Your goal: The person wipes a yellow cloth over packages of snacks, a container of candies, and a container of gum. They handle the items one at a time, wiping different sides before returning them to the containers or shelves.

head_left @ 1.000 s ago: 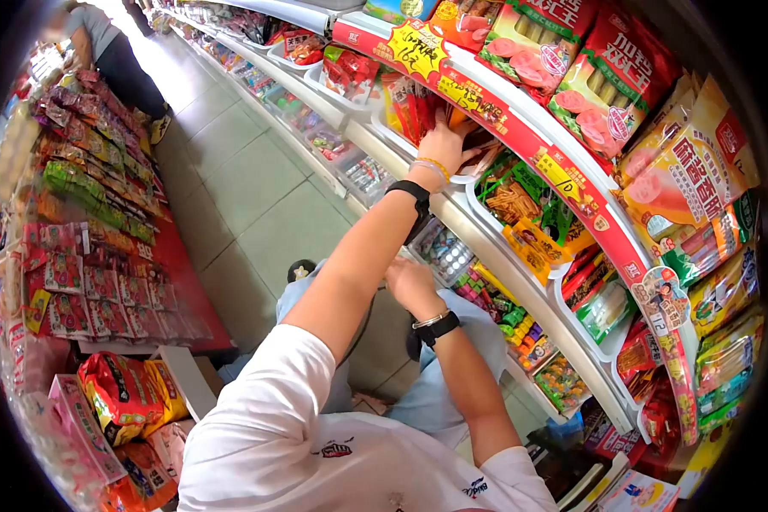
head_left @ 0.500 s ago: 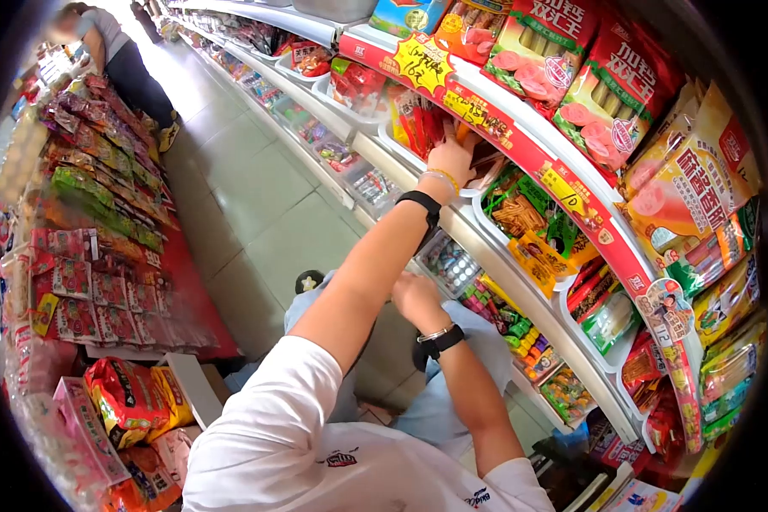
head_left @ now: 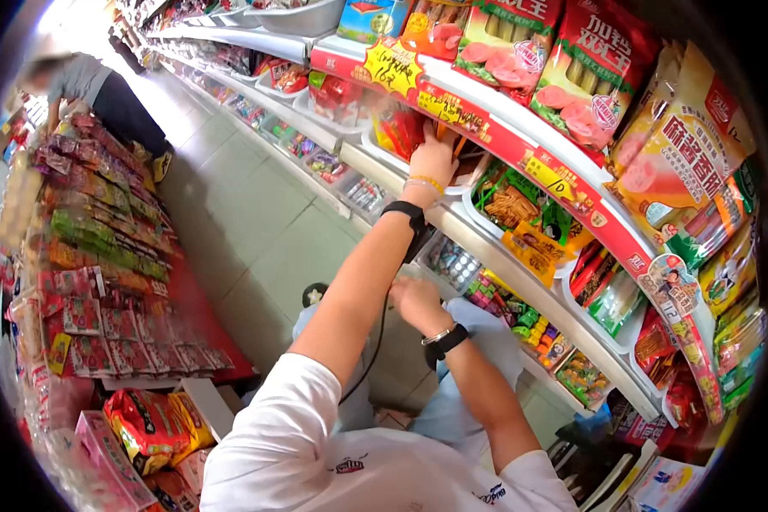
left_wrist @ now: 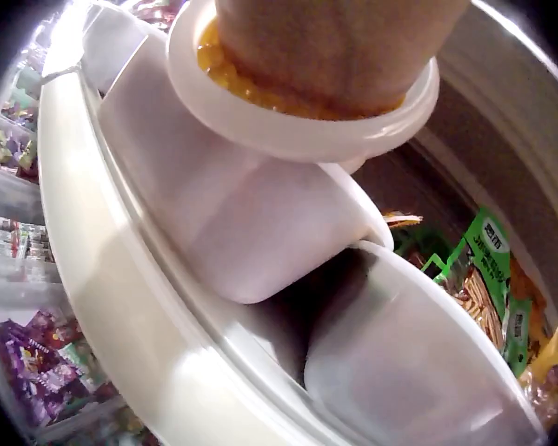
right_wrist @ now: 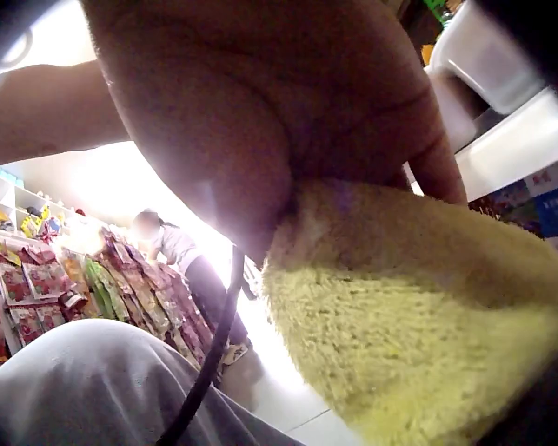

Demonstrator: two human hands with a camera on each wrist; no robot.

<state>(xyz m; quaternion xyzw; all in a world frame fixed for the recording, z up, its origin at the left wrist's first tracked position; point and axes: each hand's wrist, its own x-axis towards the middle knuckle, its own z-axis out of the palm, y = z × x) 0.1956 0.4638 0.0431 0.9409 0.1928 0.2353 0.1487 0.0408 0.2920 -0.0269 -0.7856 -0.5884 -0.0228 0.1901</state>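
In the head view my left hand (head_left: 433, 160) reaches into a white shelf bin, its fingertips among red packets (head_left: 398, 130) and partly hidden under the shelf edge, so their grip is unclear. The left wrist view shows the wrist with a yellow bead bracelet (left_wrist: 260, 85) above white bins (left_wrist: 428, 344); the fingers are out of sight. Low by the knees is my right hand (head_left: 416, 303), and in the right wrist view this hand (right_wrist: 270, 102) grips a fuzzy yellow cloth (right_wrist: 418, 316) that hangs below the palm.
Price-tagged shelf edge (head_left: 495, 141) curves above the bins, with large sausage bags (head_left: 584, 81) on top. Green snack packets (head_left: 512, 200) fill the neighbouring bin. Racks of candy bags (head_left: 111, 230) line the left side of the aisle. A person (head_left: 115, 98) bends over there.
The head view has shifted slightly. Red packets beside my left hand have moved and look more bunched to its left. My right hand stays low near the knees.
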